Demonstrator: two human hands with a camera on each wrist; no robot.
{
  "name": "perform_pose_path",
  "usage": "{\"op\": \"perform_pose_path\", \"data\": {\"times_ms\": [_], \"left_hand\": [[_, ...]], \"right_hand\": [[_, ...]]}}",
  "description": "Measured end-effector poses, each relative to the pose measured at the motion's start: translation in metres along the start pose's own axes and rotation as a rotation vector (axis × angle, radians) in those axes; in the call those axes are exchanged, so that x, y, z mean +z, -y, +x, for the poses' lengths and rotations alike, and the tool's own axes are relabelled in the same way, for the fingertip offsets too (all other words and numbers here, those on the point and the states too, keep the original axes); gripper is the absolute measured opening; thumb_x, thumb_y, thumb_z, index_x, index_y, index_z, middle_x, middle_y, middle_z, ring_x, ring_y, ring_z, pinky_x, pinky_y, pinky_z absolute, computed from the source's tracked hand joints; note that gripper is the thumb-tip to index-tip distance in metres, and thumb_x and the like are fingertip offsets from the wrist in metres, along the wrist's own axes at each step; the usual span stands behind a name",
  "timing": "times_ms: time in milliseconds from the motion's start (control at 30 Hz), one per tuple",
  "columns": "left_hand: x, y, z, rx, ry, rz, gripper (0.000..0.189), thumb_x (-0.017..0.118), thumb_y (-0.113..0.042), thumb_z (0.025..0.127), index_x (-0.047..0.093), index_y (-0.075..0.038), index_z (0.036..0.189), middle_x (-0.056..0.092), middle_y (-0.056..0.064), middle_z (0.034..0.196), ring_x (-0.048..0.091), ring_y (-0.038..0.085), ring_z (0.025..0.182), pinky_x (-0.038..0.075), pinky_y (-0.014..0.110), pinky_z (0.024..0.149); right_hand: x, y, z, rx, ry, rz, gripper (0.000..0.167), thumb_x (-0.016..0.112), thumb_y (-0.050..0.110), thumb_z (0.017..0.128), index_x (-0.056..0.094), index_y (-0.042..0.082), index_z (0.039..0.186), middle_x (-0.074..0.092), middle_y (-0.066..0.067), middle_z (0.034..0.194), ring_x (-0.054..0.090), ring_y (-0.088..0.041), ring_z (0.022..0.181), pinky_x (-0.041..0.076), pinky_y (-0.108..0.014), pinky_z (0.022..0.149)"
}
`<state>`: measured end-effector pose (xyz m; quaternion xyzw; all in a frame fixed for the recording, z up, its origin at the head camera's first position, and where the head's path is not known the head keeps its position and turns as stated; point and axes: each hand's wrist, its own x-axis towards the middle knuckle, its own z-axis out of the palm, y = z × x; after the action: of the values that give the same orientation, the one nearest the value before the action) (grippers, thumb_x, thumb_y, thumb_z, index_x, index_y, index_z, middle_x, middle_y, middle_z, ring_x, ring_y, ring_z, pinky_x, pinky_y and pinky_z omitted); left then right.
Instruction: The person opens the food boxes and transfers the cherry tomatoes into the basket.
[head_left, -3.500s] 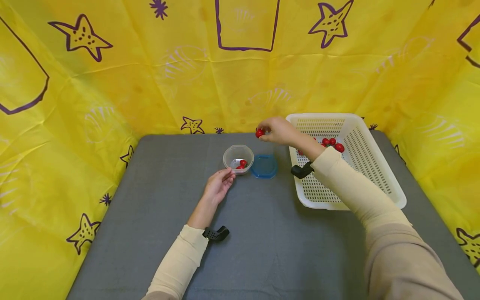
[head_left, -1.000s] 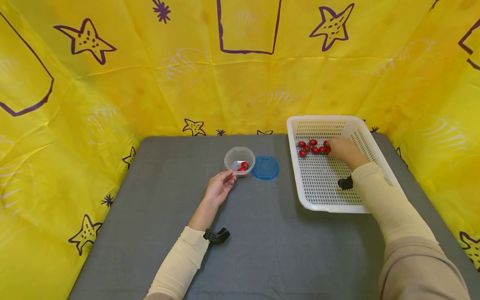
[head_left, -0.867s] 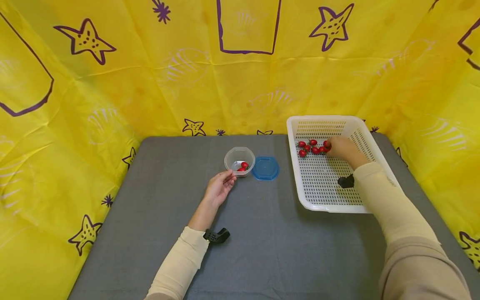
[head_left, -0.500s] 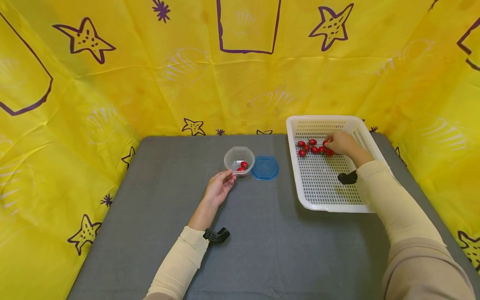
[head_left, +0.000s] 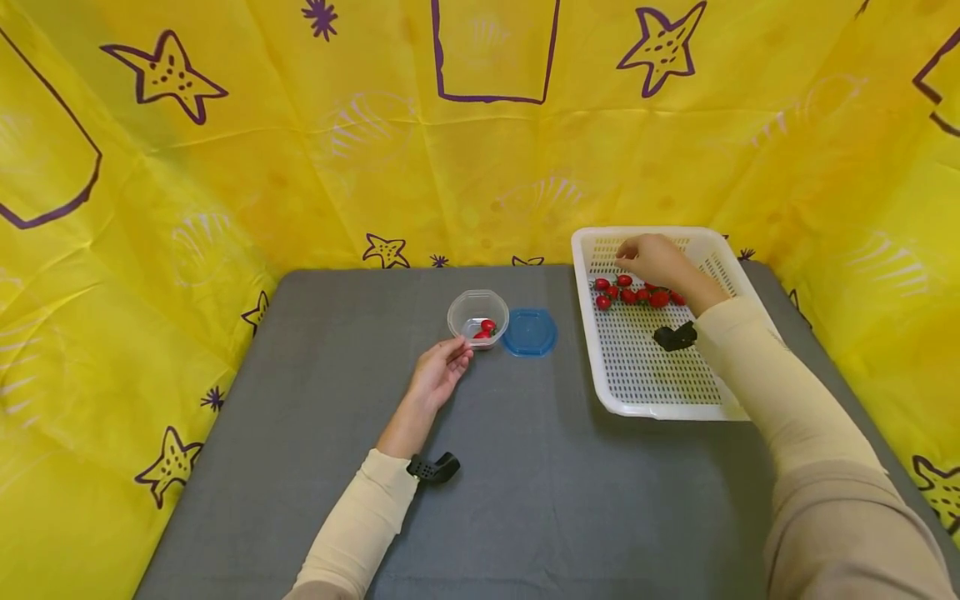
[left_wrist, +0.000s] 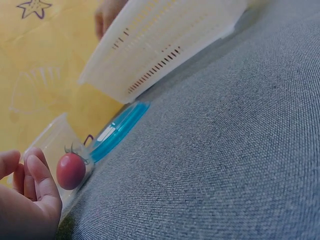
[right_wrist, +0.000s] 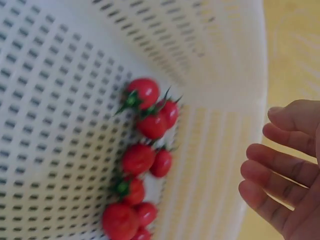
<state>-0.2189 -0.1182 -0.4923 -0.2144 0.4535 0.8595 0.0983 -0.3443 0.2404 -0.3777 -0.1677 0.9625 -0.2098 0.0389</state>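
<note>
My left hand pinches the near rim of a small clear plastic container. Inside lie red cherry tomatoes; the left wrist view shows one tomato with a green stem through the wall. Over the back of a white plastic basket hovers my right hand. Its fingers are loosely bent, and I see nothing held in them in the right wrist view, where the hand is partly cut off. Below it, several cherry tomatoes lie in a row on the basket floor.
A blue lid lies flat on the grey table, between the container and the basket. Yellow printed cloth hangs behind the table and at both sides.
Earlier my right hand held a tomato near the container, then was among the basket's tomatoes. Now it has risen and moved left, away from them. My left hand has stayed at the container.
</note>
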Motion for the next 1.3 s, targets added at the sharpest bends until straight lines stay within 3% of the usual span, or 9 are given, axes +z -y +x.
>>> {"op": "perform_pose_path", "data": {"times_ms": [200,400,600,1000,1300], "left_hand": [[0.001,0.000,0.001,-0.004,-0.005,0.003,0.014,0.059,-0.009,0.096,0.063,-0.009,0.082,0.068,0.000,0.074,0.064,0.009,0.067,0.052,0.017,0.065],[0.001,0.001,0.002,-0.003,0.008,0.003,0.015,0.059,-0.009,0.096,0.062,-0.010,0.082,0.068,-0.001,0.072,0.063,0.008,0.066,0.052,0.016,0.063],[0.001,0.001,0.002,-0.008,0.019,-0.005,0.015,0.058,-0.010,0.097,0.062,-0.009,0.082,0.068,-0.001,0.072,0.064,0.009,0.065,0.052,0.016,0.063],[0.001,0.001,0.002,0.010,0.025,0.015,0.018,0.057,-0.010,0.097,0.063,-0.010,0.080,0.068,-0.002,0.072,0.064,0.008,0.066,0.052,0.016,0.064],[0.002,0.000,0.002,0.009,0.036,-0.005,0.020,0.056,-0.007,0.097,0.063,-0.010,0.079,0.068,-0.002,0.071,0.064,0.008,0.065,0.051,0.016,0.062]], "right_hand": [[0.004,0.022,0.014,-0.082,-0.018,0.000,0.029,0.056,0.017,0.093,0.066,-0.006,0.107,0.068,-0.025,0.098,0.061,-0.036,0.086,0.049,-0.049,0.083],[0.006,0.056,0.025,-0.081,0.059,0.046,0.029,0.058,0.017,0.096,0.065,-0.005,0.114,0.068,-0.026,0.108,0.064,-0.036,0.092,0.052,-0.049,0.083],[0.013,0.085,0.034,-0.137,0.104,0.035,0.030,0.061,0.017,0.094,0.065,-0.005,0.114,0.069,-0.025,0.110,0.064,-0.037,0.099,0.051,-0.049,0.089],[0.021,0.122,0.050,-0.238,0.217,-0.045,0.028,0.066,0.017,0.089,0.068,-0.004,0.108,0.069,-0.023,0.107,0.063,-0.037,0.103,0.049,-0.048,0.094],[0.036,0.144,0.054,-0.301,0.257,-0.084,0.026,0.068,0.013,0.086,0.069,-0.004,0.106,0.071,-0.021,0.104,0.064,-0.034,0.100,0.050,-0.045,0.093]]}}
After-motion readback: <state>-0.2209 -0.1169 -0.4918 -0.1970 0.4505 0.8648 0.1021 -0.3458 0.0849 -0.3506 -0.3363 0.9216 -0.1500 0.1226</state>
